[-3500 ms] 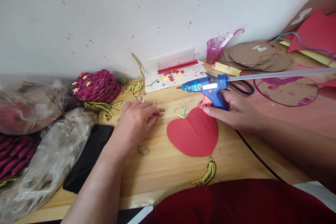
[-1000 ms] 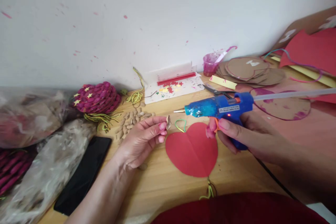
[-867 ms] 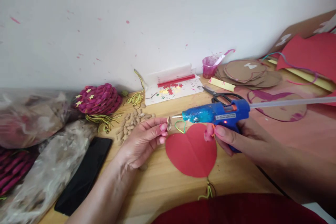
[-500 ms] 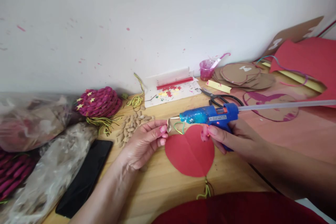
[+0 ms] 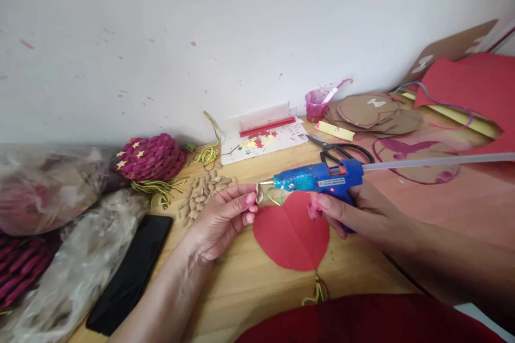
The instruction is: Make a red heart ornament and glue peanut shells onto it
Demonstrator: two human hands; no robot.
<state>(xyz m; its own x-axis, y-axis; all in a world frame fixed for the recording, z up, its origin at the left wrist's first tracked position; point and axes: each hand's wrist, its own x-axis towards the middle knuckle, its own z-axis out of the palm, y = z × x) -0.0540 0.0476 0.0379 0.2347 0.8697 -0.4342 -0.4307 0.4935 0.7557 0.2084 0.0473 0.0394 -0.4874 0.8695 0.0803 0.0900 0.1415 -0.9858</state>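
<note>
Between thumb and fingers, my left hand (image 5: pixel 225 214) pinches a peanut shell (image 5: pixel 259 193), its hollow side facing the nozzle. My right hand (image 5: pixel 358 214) is wrapped round the handle of a blue glue gun (image 5: pixel 317 178), which points left. The metal tip is at the shell's edge; whether it touches I cannot tell. A long clear glue stick (image 5: pixel 434 161) runs out of the gun's back. Below both hands a red heart-shaped paper piece (image 5: pixel 292 236) lies on the wooden table, with green cord at its top and bottom. Several peanut shells (image 5: pixel 201 193) lie behind my left hand.
Left are a black phone (image 5: pixel 131 273), plastic bags (image 5: pixel 76 257) and a pile of magenta peanut-shell pieces (image 5: pixel 155 156) with gold stars. Behind the gun lie black scissors (image 5: pixel 341 151), a paper with star confetti (image 5: pixel 265 142), a pink cup (image 5: pixel 316 105) and cardboard shapes (image 5: pixel 370 110).
The glue gun has shifted slightly left, bringing its tip closer over the peanut shell. My left hand has stayed almost still.
</note>
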